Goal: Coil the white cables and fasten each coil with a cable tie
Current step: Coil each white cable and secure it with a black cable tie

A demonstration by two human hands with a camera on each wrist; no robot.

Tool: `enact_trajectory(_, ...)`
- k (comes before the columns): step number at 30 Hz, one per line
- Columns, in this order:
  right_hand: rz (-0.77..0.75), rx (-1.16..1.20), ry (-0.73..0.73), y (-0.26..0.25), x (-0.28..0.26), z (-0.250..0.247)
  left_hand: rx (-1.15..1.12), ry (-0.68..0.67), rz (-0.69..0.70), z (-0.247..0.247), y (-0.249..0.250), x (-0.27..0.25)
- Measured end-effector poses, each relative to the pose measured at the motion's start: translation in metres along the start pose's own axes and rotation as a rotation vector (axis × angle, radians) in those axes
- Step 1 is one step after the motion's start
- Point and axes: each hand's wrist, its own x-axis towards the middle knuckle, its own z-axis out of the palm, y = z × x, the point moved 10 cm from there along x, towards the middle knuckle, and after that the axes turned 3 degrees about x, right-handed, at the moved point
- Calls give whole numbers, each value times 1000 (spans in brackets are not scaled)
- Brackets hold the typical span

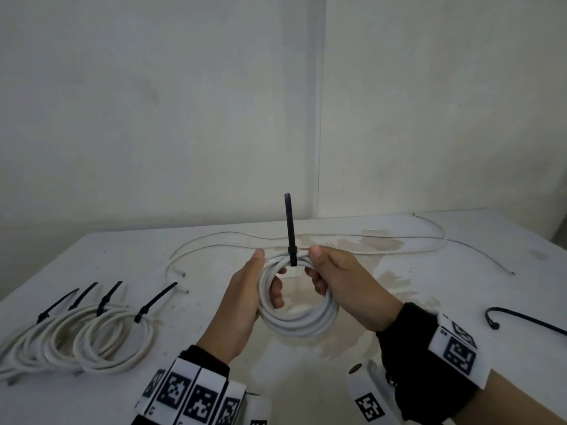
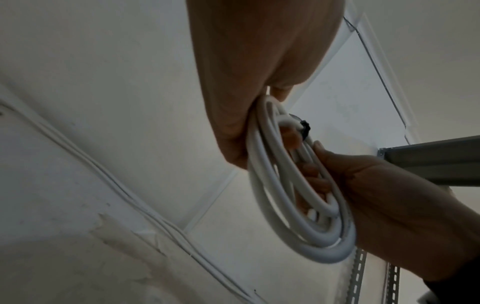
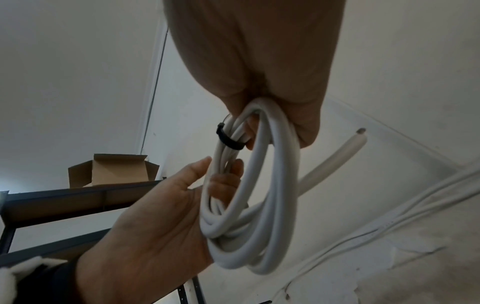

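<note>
Both hands are closed around a coiled white cable [image 1: 299, 305] held upright above the white table [image 1: 383, 308]: the left hand [image 1: 242, 305] curls around its left side, the right hand [image 1: 343, 286] around its upper right. A black cable tie [image 1: 290, 237] is cinched around the top, its tail standing straight up. Springy, fairly stiff and light handling is judged likely, with the surest hold beside the tie. Several smooth, round loops are seen.

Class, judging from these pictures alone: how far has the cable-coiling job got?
Done: four tied coils lie at the table's left. In hand: both the left hand and right hand hold a fifth coil, its black cable tie already looped. Left: loose cables and a spare tie.
</note>
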Motion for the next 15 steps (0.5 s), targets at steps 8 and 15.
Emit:
enact_trajectory(8, 39, 74, 75, 8, 3, -6, 447, -61, 311, 0, 20, -8)
enact_trajectory(15, -1, -3, 48, 3, 3, 6, 597, 44, 376, -17, 20, -6)
